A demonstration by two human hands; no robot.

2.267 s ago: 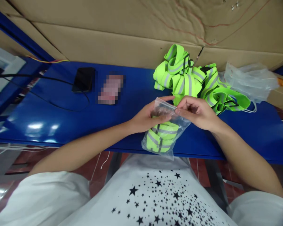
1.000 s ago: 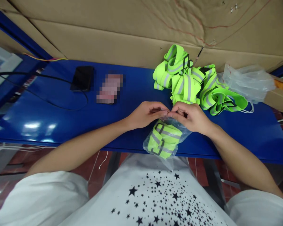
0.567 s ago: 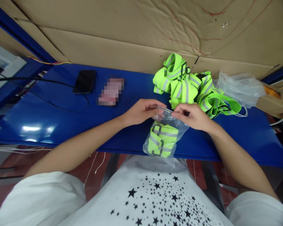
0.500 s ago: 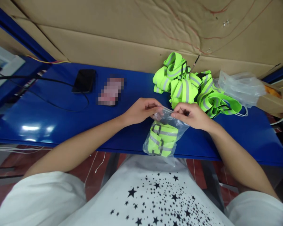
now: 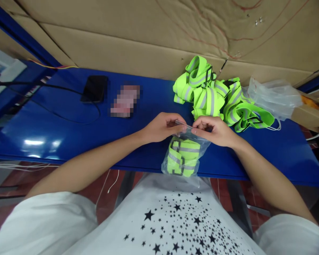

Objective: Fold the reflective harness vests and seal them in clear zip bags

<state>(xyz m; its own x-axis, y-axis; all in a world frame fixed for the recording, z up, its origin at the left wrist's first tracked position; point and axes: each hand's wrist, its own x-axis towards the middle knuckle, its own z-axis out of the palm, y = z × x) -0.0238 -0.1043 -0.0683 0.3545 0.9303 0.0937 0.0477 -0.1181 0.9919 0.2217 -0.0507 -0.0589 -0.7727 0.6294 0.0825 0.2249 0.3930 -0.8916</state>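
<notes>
1. Head view: the left hand (image 5: 166,127) has its thumb and fingers clamped on the mouth of a clear bag (image 5: 203,145).
2. The right hand (image 5: 215,131) pinches the same mouth farther right, thumb against forefinger; the two hands are close together, a short stretch of the bag's edge between them.
3. The bag hangs below the hands, over the near edge of the blue table (image 5: 143,156); whether it rests there, I cannot tell.
4. Inside the bag lies a folded strap (image 5: 187,152), yellow-green with grey stripes and dark buckles.
5. Beyond the right hand, a pile (image 5: 208,99) of like straps lies loose near the cardboard (image 5: 108,42) at the back.
6. Right of the pile are crumpled plastic (image 5: 275,97) and a carton (image 5: 309,115).
7. At the left lie a black device (image 5: 94,88), a cable (image 5: 55,88) and a pixelated item (image 5: 125,101).
</notes>
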